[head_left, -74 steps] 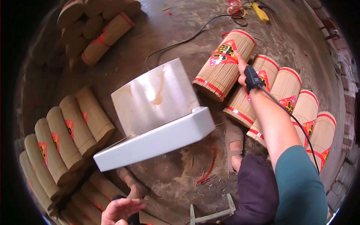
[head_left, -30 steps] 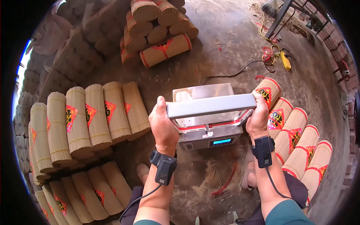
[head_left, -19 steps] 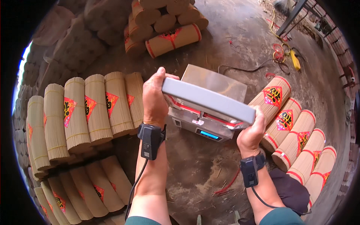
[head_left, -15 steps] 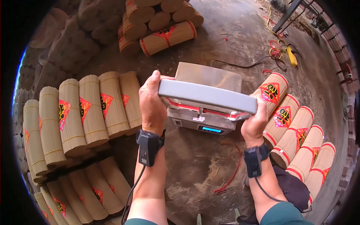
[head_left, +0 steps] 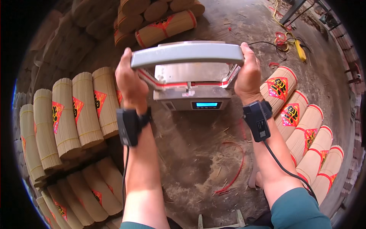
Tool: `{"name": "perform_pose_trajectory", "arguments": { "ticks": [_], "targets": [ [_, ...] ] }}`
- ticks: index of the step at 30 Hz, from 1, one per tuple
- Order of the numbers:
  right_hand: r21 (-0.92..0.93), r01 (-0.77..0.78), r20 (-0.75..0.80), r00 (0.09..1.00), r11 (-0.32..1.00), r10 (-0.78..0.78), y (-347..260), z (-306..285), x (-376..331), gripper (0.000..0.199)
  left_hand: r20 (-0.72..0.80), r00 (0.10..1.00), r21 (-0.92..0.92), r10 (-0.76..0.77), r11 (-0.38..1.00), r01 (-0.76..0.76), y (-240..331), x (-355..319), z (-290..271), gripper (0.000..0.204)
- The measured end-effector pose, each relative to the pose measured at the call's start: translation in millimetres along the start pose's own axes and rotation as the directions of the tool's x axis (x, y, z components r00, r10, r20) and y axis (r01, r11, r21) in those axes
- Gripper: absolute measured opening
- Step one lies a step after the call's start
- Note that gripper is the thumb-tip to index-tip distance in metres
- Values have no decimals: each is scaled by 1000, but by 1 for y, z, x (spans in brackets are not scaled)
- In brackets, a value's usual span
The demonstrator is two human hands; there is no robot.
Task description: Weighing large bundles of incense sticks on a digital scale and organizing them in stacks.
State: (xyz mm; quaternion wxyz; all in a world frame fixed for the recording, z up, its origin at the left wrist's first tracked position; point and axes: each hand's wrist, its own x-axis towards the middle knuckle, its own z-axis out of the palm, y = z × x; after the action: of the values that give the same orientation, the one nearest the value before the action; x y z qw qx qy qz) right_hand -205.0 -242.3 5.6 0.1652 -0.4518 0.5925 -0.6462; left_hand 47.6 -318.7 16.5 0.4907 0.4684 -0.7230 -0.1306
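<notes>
Both my hands grip the ends of a grey, curved-looking bar that tops a metal frame [head_left: 188,53] with red-edged sides. My left hand [head_left: 130,78] is closed round its left end, and my right hand [head_left: 248,74] round its right end. Beneath and behind the bar is a metal platform scale [head_left: 190,100] with a lit blue display on its near face. Whether the frame is fixed to the scale or only stands on it, I cannot tell. Each wrist wears a black strapped device with a cable.
Bundles of thin sticks [head_left: 84,108] with red diamond labels lie in two tiers at left. More bundles, red-banded [head_left: 291,114], line the right, and others [head_left: 166,28] are stacked at the back. Cables and a yellow object [head_left: 300,50] lie far right. A red strip [head_left: 242,164] curves on the floor.
The frame and scale have turned from a slant to nearly square with me and sit farther away and slightly left in view. My hands have moved with the bar, still gripping it.
</notes>
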Motion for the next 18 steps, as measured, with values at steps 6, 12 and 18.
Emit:
{"name": "perform_pose_trajectory", "arguments": {
  "ticks": [6,12,18],
  "targets": [
    [-293,398,-41,903,869,-427,28,18,13,19,7,979,197,205,959,-202,-36,29,11,47],
    [425,-272,69,961,863,269,23,4,60,36,-6,964,-526,-268,821,224,-31,31,43,25],
    [483,-260,307,945,836,117,68,-7,89,33,10,876,-846,-481,463,264,-23,36,57,25]
  ]
}}
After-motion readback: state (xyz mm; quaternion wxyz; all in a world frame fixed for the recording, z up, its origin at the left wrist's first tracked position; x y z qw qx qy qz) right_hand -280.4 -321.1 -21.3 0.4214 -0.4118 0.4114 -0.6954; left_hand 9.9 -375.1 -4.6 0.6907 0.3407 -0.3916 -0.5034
